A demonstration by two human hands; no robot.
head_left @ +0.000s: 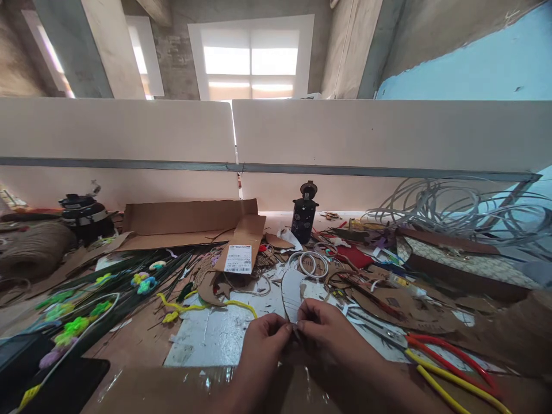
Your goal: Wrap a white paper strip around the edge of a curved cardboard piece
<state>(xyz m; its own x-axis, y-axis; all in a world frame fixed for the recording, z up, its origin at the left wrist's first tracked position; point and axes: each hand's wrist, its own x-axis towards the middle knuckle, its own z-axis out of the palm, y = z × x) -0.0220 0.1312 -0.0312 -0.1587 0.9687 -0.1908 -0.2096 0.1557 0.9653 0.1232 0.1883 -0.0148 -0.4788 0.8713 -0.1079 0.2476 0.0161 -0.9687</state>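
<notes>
My left hand (266, 339) and my right hand (321, 322) meet low in the middle, thumbs and fingertips pinched close together. Whatever small, thin thing sits between the fingertips is mostly hidden; I cannot make it out. Just beyond the fingers lies a pale, rounded flat piece (293, 290) with a thin dark edge; whether the fingers touch it I cannot tell. Behind it rests a loop of white cord (314, 265). To the right of my right hand lie large scissors (435, 345) with red handles, beside a yellow fuzzy stem (448, 379).
A black bottle (303, 221) with its lid raised stands behind the clutter. An opened cardboard box (190, 221) lies left of it. Fuzzy coloured flowers (73, 328) are at the left, near a twine spool (32, 244). Coiled grey tubing (452, 210) and a patterned bag (466, 267) fill the right.
</notes>
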